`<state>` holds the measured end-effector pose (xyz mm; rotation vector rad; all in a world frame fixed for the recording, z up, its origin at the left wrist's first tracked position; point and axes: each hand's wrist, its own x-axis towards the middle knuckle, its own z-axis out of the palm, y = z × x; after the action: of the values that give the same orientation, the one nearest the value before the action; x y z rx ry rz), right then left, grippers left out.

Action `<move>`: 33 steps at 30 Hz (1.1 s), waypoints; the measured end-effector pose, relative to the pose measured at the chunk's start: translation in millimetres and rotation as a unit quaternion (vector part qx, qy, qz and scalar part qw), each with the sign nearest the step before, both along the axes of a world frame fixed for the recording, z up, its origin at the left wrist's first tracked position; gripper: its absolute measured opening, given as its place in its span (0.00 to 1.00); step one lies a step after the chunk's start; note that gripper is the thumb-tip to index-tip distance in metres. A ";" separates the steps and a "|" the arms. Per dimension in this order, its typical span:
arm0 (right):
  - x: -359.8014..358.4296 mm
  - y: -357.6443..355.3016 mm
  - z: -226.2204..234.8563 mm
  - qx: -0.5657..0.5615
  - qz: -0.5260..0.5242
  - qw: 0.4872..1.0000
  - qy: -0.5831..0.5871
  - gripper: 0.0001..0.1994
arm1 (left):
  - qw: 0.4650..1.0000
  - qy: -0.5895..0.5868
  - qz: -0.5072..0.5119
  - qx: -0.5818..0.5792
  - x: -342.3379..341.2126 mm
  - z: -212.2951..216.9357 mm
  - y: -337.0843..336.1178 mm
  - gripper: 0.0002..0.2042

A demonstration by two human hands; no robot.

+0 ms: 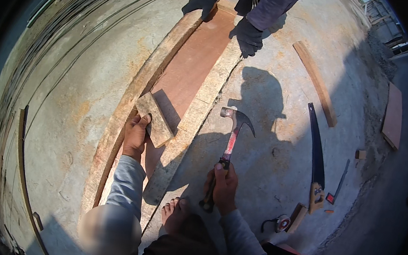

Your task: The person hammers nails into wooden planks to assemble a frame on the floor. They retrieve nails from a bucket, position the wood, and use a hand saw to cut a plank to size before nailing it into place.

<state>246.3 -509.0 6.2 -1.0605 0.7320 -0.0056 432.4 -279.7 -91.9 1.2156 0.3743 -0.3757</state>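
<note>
My left hand (136,134) grips the near end of a short wood block (156,119), which lies slanted between two long boards. The left long board (142,80) and the right long board (198,112) run away from me, with a reddish-brown panel (191,57) between them. In my right hand (223,184) is a claw hammer (232,137), held by its dark handle with the head up, to the right of the boards. At the far end, a co-worker's gloved hands (247,36) rest on the two boards.
On the concrete floor (269,163) to the right lie a wood strip (316,84), a handsaw (317,153), a narrow blade tool (340,182), a tape measure (281,223) and a wood offcut (297,218). Long thin rods (44,48) run along the left. My bare foot (174,214) stands beside the right board.
</note>
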 end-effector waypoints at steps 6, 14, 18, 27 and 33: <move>-3.9 25.9 2.2 0.055 -0.018 0.998 0.004 0.09 | 1.000 -0.004 0.011 -0.007 1.4 1.3 -2.7 0.15; -11.1 47.3 -5.2 0.008 0.176 0.984 0.039 0.09 | 0.998 0.012 0.060 0.030 -6.8 9.9 -6.2 0.14; 9.7 32.3 6.5 0.018 0.087 0.996 0.015 0.11 | 0.994 0.030 0.098 0.026 -4.5 8.6 -22.6 0.10; 83.3 19.1 10.1 0.040 0.053 0.998 -0.022 0.14 | 0.980 0.005 0.175 0.099 -10.5 13.9 -55.7 0.12; 107.4 13.8 10.5 -0.053 0.285 0.957 0.029 0.14 | 0.978 0.017 0.186 0.097 -13.3 26.6 -64.4 0.11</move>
<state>353.7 -495.2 16.6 -1.3496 0.4606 0.4878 419.2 -344.0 -65.3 1.2976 0.6684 -0.0357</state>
